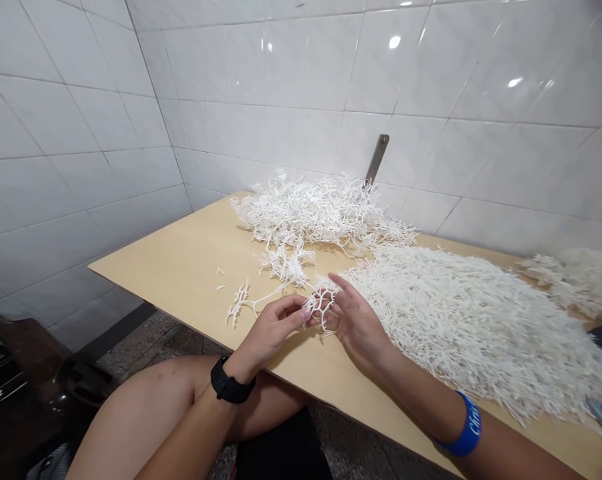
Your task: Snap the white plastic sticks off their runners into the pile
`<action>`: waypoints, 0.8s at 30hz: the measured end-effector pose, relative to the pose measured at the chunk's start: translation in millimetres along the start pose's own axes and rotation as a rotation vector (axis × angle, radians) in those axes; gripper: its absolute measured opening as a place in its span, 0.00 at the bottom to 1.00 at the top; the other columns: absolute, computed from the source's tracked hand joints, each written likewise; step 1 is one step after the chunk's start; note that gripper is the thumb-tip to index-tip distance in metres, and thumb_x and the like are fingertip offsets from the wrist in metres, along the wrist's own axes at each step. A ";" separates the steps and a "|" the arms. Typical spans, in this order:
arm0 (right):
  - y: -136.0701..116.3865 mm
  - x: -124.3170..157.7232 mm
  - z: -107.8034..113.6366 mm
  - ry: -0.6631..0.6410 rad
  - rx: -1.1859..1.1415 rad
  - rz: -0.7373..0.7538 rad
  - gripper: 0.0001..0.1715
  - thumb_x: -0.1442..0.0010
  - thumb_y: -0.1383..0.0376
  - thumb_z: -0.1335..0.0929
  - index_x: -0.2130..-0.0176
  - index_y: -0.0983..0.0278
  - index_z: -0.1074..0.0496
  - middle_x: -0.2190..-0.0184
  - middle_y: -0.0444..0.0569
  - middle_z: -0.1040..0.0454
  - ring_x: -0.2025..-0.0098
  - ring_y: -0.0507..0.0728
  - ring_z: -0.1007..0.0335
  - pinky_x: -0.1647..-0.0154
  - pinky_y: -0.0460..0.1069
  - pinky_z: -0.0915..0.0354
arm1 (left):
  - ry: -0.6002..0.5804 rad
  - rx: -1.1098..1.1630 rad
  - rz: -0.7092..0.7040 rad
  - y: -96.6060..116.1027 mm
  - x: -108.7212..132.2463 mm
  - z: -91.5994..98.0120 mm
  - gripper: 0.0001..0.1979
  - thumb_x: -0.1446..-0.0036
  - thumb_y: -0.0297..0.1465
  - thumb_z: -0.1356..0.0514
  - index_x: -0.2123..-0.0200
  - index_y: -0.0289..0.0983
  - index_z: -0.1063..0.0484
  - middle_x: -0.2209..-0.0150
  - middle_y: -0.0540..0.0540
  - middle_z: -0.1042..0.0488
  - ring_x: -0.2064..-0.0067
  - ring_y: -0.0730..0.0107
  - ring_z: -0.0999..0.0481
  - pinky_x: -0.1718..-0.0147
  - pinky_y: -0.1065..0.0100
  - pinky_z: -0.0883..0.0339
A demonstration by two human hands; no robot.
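My left hand (pixel 283 325) is closed in a pinch, thumb and fingers on a white branching plastic piece (pixel 323 308) just above the table's near edge. Thin stems of this piece run leftward past the hand to a forked cluster (pixel 238 303). At the piece's right side is my right hand (pixel 355 319), its fingers apart and curved around the branch tips. Whether those fingers touch the tips I cannot tell. Behind both hands lies a small clump of similar white branches (pixel 287 263).
A tangled heap of white branched pieces (pixel 321 210) lies at the back of the wooden table (pixel 181 243). To the right spreads a large pile of short white sprigs (pixel 471 320), with a smaller pile (pixel 581 280) beyond. A metal bar (pixel 377 160) leans by the tiled wall.
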State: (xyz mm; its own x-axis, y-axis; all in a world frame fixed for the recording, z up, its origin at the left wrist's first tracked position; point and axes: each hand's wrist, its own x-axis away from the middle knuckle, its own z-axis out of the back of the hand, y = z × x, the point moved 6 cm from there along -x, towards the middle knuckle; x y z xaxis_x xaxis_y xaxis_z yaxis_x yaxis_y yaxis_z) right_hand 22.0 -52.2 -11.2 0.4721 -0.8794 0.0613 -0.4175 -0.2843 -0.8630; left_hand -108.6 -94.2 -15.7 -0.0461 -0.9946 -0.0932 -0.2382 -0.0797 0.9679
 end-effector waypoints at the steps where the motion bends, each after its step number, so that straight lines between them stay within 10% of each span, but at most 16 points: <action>1: 4.1 0.7 -1.5 -0.014 -0.004 -0.057 0.30 0.46 0.57 0.28 0.47 0.60 0.38 0.62 0.48 0.28 0.65 0.55 0.29 0.63 0.51 0.32 | 0.011 0.022 -0.004 -1.3 0.0 0.9 0.11 0.47 0.37 0.36 0.64 0.35 0.26 0.66 0.46 0.26 0.63 0.69 0.27 0.59 0.67 0.35; 8: 12.8 4.1 -1.2 0.030 -0.124 -0.112 0.20 0.47 0.61 0.26 0.57 0.61 0.33 0.64 0.46 0.28 0.65 0.52 0.30 0.62 0.49 0.32 | 0.140 0.010 -0.031 -6.3 0.8 10.1 0.14 0.51 0.35 0.33 0.63 0.36 0.29 0.67 0.48 0.26 0.64 0.71 0.28 0.62 0.70 0.36; 17: -0.7 -0.7 -3.8 -0.006 0.113 -0.010 0.16 0.54 0.63 0.24 0.67 0.64 0.31 0.79 0.37 0.35 0.79 0.46 0.44 0.78 0.43 0.47 | -0.038 -0.024 -0.005 -6.1 -1.6 -2.2 0.20 0.54 0.32 0.30 0.58 0.38 0.31 0.61 0.47 0.27 0.58 0.68 0.28 0.56 0.67 0.36; 24: -22.7 -2.2 -12.9 -0.330 0.508 0.013 0.06 0.49 0.63 0.27 0.70 0.63 0.25 0.68 0.45 0.27 0.68 0.51 0.33 0.66 0.49 0.38 | -0.208 -0.076 -0.042 2.3 5.0 -8.1 0.25 0.45 0.50 0.43 0.52 0.39 0.27 0.52 0.40 0.26 0.46 0.57 0.32 0.42 0.58 0.46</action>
State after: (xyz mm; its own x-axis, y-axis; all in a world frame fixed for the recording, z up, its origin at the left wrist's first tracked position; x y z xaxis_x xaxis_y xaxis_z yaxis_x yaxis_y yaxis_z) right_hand 20.3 -48.7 14.7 0.7189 -0.6939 -0.0396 -0.0403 0.0153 -0.9991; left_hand -101.5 -99.9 -12.0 -0.2382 -0.9558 -0.1727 -0.1710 -0.1337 0.9762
